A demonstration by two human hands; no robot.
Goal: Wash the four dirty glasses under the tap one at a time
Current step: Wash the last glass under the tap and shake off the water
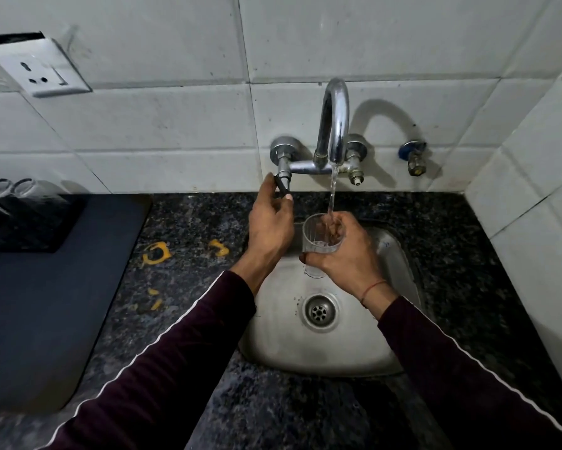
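Over the sink: a clear ribbed drinking glass (320,238) is held upright under the curved chrome tap spout (333,121), and a thin stream of water (332,193) falls into its open mouth.
Right hand (351,254): its grip is closed round the glass, fingers wrapped about the far side and thumb across the near side; a thin red thread (372,289) circles the wrist.
Left hand (270,222): its grip pinches the small dark tap handle (282,186) at the left end of the wall-mounted chrome mixer, thumb and fingertips on it.
Sink: a small stainless steel basin (338,345) set into the bench, with a round metal drain (319,311) below the held glass.
Bench: dark speckled granite (188,228) with several yellow-orange scraps (156,253) lying left of the sink.
Far left: a dark blue mat (46,319) covers the bench; on it stands a black tray (59,235) carrying other clear glasses (23,190), partly cut off by the picture's edge, so their number cannot be told.
Wall: white tiles (175,125), a white socket plate (41,69) at upper left, and a small brass valve with a blue cap (414,157) right of the tap.
Sleeves: both arms wear dark maroon sleeves (162,368) with a white stripe.
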